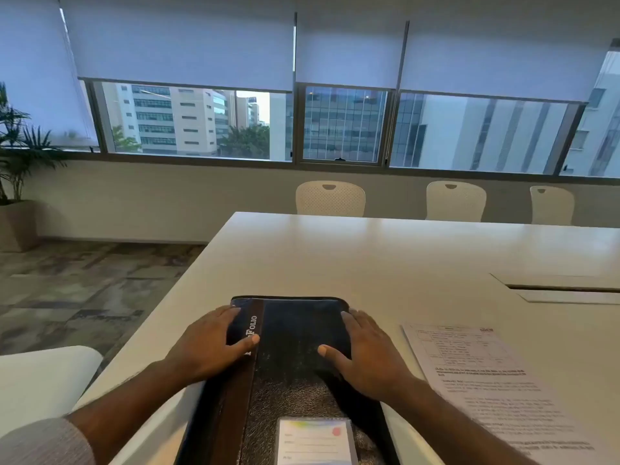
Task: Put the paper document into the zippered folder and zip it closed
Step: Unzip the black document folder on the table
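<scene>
Both my left hand (204, 347) and right hand (365, 354) are lying flat and open, gripping nothing, on the closed zippered folder (288, 370); I'm steadying it before unzipping, paper document (486, 380) waiting just beside

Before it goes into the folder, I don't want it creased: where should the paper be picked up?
Take the paper document at its near left edge, coming from the folder side with the right hand. It lies flat on the table, so slide fingers under that edge.
</scene>
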The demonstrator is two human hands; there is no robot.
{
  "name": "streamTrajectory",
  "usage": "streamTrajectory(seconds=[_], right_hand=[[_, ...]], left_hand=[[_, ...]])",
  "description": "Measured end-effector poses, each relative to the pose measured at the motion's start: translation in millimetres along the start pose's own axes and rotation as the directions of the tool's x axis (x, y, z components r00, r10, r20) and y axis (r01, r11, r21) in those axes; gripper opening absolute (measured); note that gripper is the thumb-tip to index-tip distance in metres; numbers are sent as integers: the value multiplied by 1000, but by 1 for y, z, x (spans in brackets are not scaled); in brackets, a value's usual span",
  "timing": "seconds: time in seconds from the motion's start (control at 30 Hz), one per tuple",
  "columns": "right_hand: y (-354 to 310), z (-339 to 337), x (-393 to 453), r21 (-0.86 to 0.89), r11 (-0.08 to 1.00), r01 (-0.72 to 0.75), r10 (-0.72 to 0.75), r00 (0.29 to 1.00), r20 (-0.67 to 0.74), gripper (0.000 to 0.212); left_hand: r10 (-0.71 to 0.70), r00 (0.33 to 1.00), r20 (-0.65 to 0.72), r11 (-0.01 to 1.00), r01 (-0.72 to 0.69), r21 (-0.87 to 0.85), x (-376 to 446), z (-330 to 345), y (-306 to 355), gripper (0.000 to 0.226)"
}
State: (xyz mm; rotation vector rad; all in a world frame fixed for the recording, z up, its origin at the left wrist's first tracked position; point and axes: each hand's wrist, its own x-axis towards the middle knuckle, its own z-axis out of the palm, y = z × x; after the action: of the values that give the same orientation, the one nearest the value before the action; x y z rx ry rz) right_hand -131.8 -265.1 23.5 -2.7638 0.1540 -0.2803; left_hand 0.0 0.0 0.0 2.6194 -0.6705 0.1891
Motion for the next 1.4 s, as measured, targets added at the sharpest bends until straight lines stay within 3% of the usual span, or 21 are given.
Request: streamTrajectory(seconds=[0.13, 0.33, 0.47, 0.7, 1.07, 1.27, 1.33, 1.4], right_hand=[[6, 11, 12, 25, 1000, -2, 2, 1000, -10, 73], [9, 22, 34, -6, 999, 49, -49, 998, -33, 48], [4, 25, 59, -44, 996, 80, -80, 997, -11, 44], [-19, 28, 111, 10, 992, 125, -125, 992, 24, 31], [-81, 53, 201, 121, 991, 55, -77, 981, 180, 22], [-114, 74, 226, 197, 976, -93, 19, 937, 349, 38], [-123, 78, 229, 187, 973, -137, 55, 920, 387, 41], [-130, 82, 231, 186, 968, -170, 87, 918, 386, 40]], left_hand=[[-45, 997, 61, 988, 53, -144, 18, 6, -14, 74], [-157, 988, -5, 947, 149, -283, 57, 12, -28, 53], [-226, 973, -39, 934, 205, -291, 74, 20, -31, 54], [-200, 979, -47, 935, 176, -308, 79, 29, -37, 42], [-223, 967, -126, 937, 177, -302, 81, 33, -42, 51], [-252, 956, -150, 923, 190, -336, 83, 35, -44, 46], [-281, 947, -155, 904, 207, -374, 82, 35, -44, 55], [-313, 938, -150, 875, 223, -429, 82, 35, -45, 78]])
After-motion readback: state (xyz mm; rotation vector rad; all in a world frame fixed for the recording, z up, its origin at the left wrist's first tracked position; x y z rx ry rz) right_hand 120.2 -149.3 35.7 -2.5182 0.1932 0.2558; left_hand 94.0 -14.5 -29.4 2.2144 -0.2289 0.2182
